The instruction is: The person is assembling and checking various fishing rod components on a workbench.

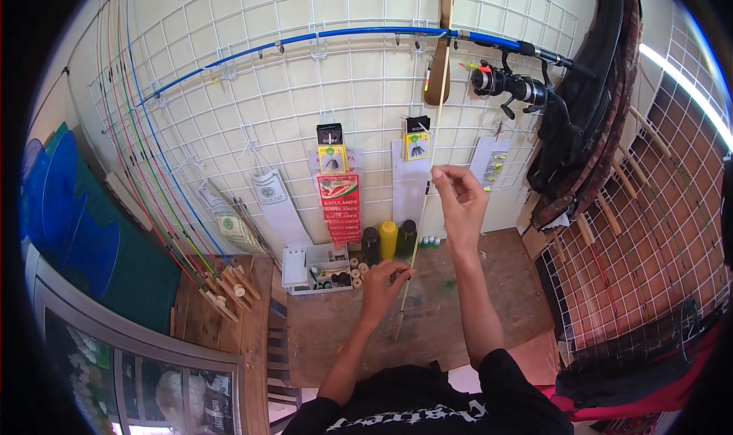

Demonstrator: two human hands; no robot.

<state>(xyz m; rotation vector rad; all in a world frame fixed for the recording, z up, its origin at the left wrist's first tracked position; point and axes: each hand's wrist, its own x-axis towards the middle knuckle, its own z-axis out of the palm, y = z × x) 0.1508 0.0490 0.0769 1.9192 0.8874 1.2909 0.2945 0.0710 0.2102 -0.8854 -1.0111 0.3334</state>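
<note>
My right hand [461,203] is raised in front of the white wire wall grid, fingers pinched on a thin pale rod [435,114] that runs up past the top of the picture. My left hand [384,281] grips the same rod lower down, just above the wooden tabletop [458,313]. The rod's lower end [398,329] is darker and hangs close over the table.
A blue fishing rod [305,39] with a black reel [510,85] lies across hooks on the grid. Packets [338,198] hang below it. Three bottles [389,240] and a small parts tray [321,271] stand at the table's back. Coloured rods [153,198] lean at left; a dark net bag [588,106] hangs right.
</note>
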